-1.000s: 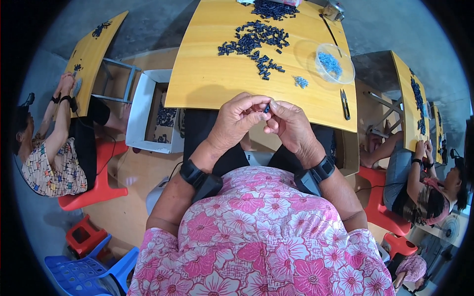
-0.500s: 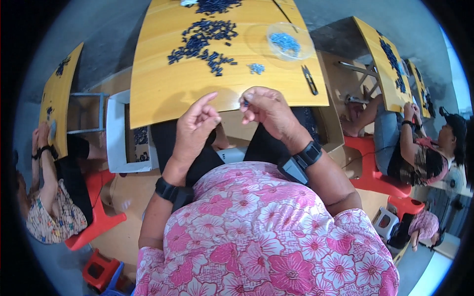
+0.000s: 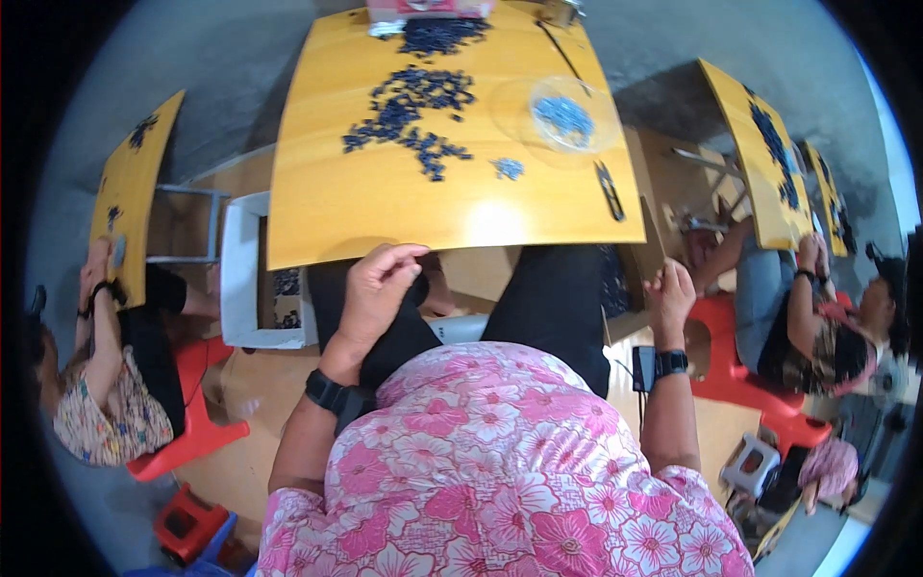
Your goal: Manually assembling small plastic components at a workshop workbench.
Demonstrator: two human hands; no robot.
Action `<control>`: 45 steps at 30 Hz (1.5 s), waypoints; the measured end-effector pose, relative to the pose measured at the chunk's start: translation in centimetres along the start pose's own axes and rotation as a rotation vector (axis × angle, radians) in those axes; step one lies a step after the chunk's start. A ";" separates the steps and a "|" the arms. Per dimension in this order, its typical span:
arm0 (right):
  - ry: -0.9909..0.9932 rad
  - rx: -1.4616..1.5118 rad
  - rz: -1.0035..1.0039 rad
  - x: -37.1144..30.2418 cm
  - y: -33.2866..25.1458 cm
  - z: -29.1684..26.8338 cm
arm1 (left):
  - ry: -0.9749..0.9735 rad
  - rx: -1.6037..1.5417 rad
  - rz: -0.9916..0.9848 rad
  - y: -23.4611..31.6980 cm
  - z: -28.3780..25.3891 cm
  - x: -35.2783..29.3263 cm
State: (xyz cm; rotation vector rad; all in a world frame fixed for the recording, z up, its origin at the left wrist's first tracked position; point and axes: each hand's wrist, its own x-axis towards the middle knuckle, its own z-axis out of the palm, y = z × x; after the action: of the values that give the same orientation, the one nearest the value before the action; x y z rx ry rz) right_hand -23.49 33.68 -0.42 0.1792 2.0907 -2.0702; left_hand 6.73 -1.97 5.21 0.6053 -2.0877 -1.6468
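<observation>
Off table's (image 3: 558, 216) near right corner, right hand (image 3: 675, 300) moved away from left hand (image 3: 375, 293); both hands' fingers curled, grips unclear.

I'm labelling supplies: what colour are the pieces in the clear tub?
The pieces are light blue, best seen in the head view.

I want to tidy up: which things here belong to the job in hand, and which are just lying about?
Seemingly part of the work:
- small dark pieces
- light-blue pieces
- clear bowl
- black snips

Apparently just lying about:
- pink-and-white package
- metal container
- small red stool at lower left
</observation>
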 end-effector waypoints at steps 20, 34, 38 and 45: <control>-0.637 -0.477 -0.579 -7.2 -6.6 21.3 | 0.131 0.238 0.218 0.2 -2.8 4.7; -0.782 -0.707 -0.732 -7.6 -4.9 30.2 | 0.111 0.141 0.102 -1.1 -2.7 4.9; -0.769 -0.783 -0.780 -7.5 -4.7 30.6 | 0.115 0.121 0.104 -1.0 -2.6 4.9; -0.792 -0.868 -0.874 -7.7 -4.5 30.5 | 0.109 0.193 0.111 -1.2 -2.5 5.0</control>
State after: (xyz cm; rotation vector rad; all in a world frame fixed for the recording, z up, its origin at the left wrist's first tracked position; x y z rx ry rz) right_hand -15.36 3.52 5.56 -1.5860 2.3769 -0.9029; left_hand 4.15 -7.02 4.87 0.6134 -2.1739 -1.3322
